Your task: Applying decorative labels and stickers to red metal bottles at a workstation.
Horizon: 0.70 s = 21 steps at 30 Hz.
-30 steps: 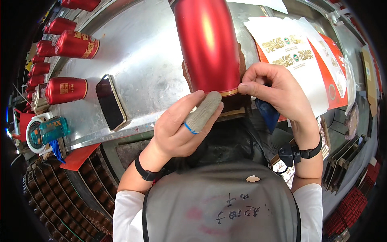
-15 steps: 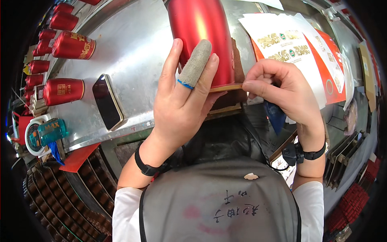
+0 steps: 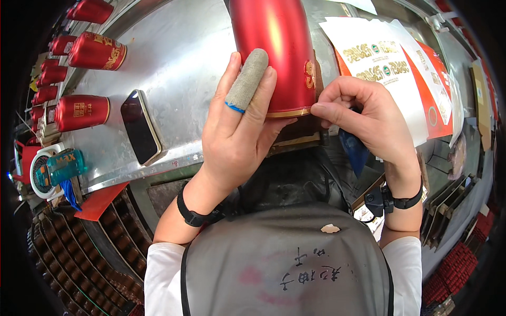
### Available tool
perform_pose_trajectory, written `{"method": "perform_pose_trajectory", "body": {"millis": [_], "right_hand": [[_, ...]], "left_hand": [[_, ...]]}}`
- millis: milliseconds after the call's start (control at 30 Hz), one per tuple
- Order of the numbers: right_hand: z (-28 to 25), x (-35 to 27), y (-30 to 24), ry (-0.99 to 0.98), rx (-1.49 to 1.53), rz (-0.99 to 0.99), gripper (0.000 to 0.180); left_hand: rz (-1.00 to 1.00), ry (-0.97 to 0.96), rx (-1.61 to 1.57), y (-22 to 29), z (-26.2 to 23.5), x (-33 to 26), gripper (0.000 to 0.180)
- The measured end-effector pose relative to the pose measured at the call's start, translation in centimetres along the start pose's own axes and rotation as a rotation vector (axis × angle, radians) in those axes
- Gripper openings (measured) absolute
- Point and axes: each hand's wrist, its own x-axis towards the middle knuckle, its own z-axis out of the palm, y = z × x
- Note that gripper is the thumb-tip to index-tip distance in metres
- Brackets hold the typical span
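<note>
A large glossy red bottle (image 3: 271, 58) lies across the metal table in front of me, its gold-rimmed end toward me. My left hand (image 3: 234, 124) steadies it from the left, fingers along its side and thumb by the rim; one finger wears a grey knitted finger cot (image 3: 249, 79) with a blue edge. At the right end of the rim, my right hand (image 3: 363, 113) is closed in a pinch, thumb tip touching the edge. Whatever sits between those fingertips is hidden. A gold raised emblem (image 3: 309, 75) shows on the bottle's right side. Something dark blue and pointed (image 3: 353, 152) hangs below my right hand.
On the table's left lie a phone (image 3: 140, 128) and several smaller red bottles (image 3: 83, 112). A small white fan (image 3: 46, 174) stands beside a teal bottle (image 3: 67, 167). Printed sheets with gold decals (image 3: 377, 58) rest on the right. Brown racks (image 3: 79, 253) fill the lower left.
The red bottle has rolled in my hands, so more of its gold emblem faces me. My left fingers have shifted slightly; the right pinch stays at the rim.
</note>
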Motion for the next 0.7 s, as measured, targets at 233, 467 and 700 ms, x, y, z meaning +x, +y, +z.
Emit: {"method": "perform_pose_trajectory", "body": {"millis": [233, 467, 700], "right_hand": [[0.3, 0.2, 0.3, 0.038, -0.025, -0.05, 0.016], [-0.8, 0.2, 2.0, 0.089, 0.127, -0.07, 0.018], [0.4, 0.5, 3.0, 0.11, 0.204, -0.072, 0.016]], "left_hand": [[-0.034, -0.001, -0.026, 0.0, -0.1, -0.3, 0.066], [-0.266, -0.028, -0.212, -0.2, 0.2, -2.7, 0.067], [-0.382, -0.003, -0.525, -0.1, 0.2, -2.5, 0.079]]}}
